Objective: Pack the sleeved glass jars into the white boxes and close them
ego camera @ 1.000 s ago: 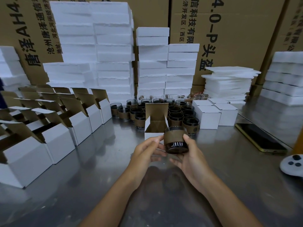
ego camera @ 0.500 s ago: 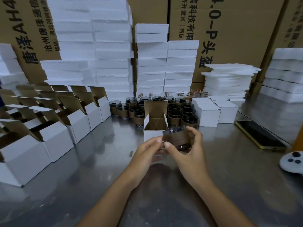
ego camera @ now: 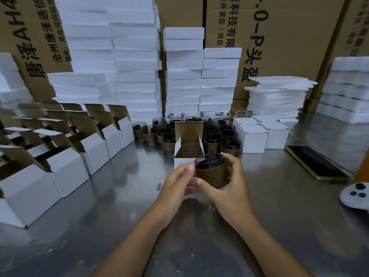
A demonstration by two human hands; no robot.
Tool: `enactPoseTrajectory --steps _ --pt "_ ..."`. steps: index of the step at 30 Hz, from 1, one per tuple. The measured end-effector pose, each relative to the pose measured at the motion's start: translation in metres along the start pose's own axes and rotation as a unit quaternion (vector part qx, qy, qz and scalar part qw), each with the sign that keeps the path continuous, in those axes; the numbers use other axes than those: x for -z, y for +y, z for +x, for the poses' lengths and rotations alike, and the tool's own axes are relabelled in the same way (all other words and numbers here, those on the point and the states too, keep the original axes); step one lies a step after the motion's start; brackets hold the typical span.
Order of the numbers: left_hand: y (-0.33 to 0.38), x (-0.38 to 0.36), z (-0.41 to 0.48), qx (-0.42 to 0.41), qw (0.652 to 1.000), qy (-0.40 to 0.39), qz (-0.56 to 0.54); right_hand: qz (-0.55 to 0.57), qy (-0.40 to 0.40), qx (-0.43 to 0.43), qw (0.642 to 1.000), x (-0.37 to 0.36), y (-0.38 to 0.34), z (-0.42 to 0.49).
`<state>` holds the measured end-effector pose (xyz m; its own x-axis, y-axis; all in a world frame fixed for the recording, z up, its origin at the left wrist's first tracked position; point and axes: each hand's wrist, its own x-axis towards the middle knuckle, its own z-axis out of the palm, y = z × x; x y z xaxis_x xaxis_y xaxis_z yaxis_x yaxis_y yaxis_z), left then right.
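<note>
A dark glass jar in a brown sleeve (ego camera: 211,170) is upright in front of an open white box (ego camera: 188,150) at the table's middle. My right hand (ego camera: 225,188) grips the jar around its side. My left hand (ego camera: 179,182) pinches the jar's left edge with thumb and fingertips; the box's front wall is partly hidden behind both hands. The box's lid flap stands up behind it. Several more sleeved jars (ego camera: 211,136) crowd the table behind the box.
Rows of open white boxes (ego camera: 65,156) fill the left side. Closed white boxes (ego camera: 257,136) stand right of the jars. A phone (ego camera: 315,162) and a white controller (ego camera: 357,194) lie at the right. Foam stacks (ego camera: 199,76) and brown cartons rise behind.
The jar has turned from lying on its side with its base toward me to upright, and it has moved up closer to the open box's mouth.
</note>
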<state>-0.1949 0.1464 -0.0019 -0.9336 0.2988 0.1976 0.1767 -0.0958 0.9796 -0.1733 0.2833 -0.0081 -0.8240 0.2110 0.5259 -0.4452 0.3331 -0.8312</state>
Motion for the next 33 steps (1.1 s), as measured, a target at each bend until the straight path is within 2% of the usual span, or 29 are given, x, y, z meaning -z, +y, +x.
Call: enactPoseTrajectory --steps 8,16,24,33 --pt "0.0018 0.0025 -0.0004 -0.047 0.998 0.039 0.005 -0.009 -0.027 0.047 0.998 0.0013 0.0 0.0002" --pt "0.0038 0.0013 -0.0033 -0.085 0.995 0.053 0.027 -0.008 -0.024 0.058 0.998 -0.002 -0.0002 -0.0002" --pt "0.0038 0.0015 -0.003 -0.085 0.994 0.053 0.035 -0.005 -0.027 0.065 0.997 -0.0018 -0.0001 0.0002" --pt "0.0032 0.0026 -0.0008 -0.047 0.997 0.047 0.038 0.046 -0.021 0.007 0.999 -0.0011 0.004 0.0026"
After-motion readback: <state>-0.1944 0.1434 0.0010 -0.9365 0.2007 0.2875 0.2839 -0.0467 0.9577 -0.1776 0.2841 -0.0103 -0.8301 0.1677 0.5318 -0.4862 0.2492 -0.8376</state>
